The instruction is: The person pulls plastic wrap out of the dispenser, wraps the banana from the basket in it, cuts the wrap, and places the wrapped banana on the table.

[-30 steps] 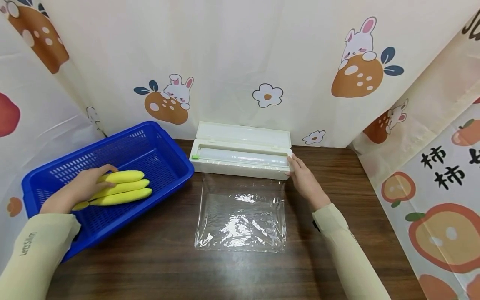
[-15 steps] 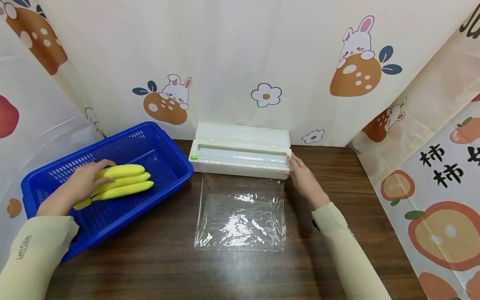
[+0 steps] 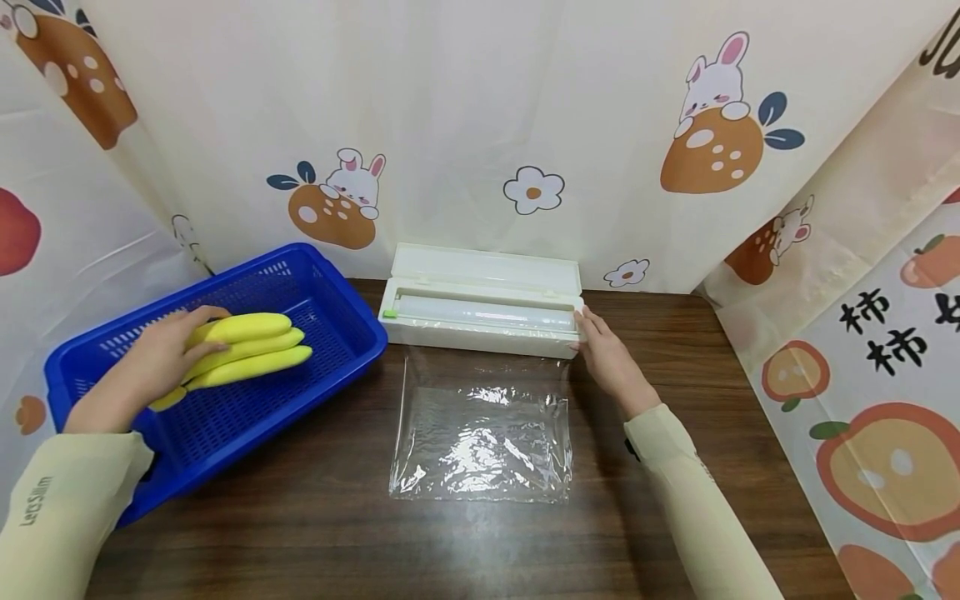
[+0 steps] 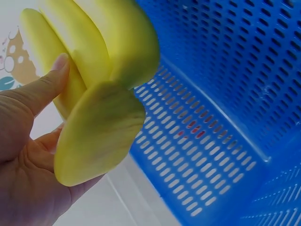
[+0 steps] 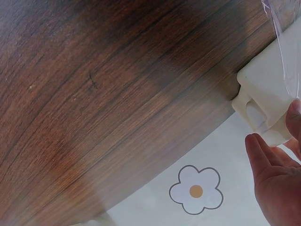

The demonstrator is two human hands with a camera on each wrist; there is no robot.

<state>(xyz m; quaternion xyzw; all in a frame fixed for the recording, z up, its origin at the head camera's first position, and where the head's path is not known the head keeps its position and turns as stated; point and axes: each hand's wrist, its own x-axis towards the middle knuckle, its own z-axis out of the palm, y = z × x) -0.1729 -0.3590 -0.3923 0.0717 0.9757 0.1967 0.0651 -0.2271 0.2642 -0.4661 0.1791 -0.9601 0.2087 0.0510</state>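
My left hand [image 3: 161, 358] grips a bunch of yellow bananas [image 3: 251, 350] over the blue plastic basket [image 3: 322, 287]. In the left wrist view the thumb presses along one banana [image 4: 75, 42], with the thick stem end toward the camera and the fingers partly hidden behind the bunch. My right hand [image 3: 611, 362] holds the right end of a white cling film dispenser [image 3: 480, 337], its lid raised and a roll inside. The right wrist view shows the thumb near the film edge and fingers at the box's end [image 5: 268, 75]. A clear film sheet [image 3: 480, 442] stretches forward from the dispenser.
The perforated basket stands at a slant on the left of the brown wooden table [image 3: 480, 550]. A printed curtain [image 3: 465, 125] hangs right behind the dispenser, with more printed cloth [image 3: 862, 358] at the right. A small green slider [image 3: 390, 314] sits at the dispenser's left end.
My left hand has raised the banana bunch from low in the basket, shifting it slightly up in the head view. The right hand, dispenser and film sheet have stayed put.
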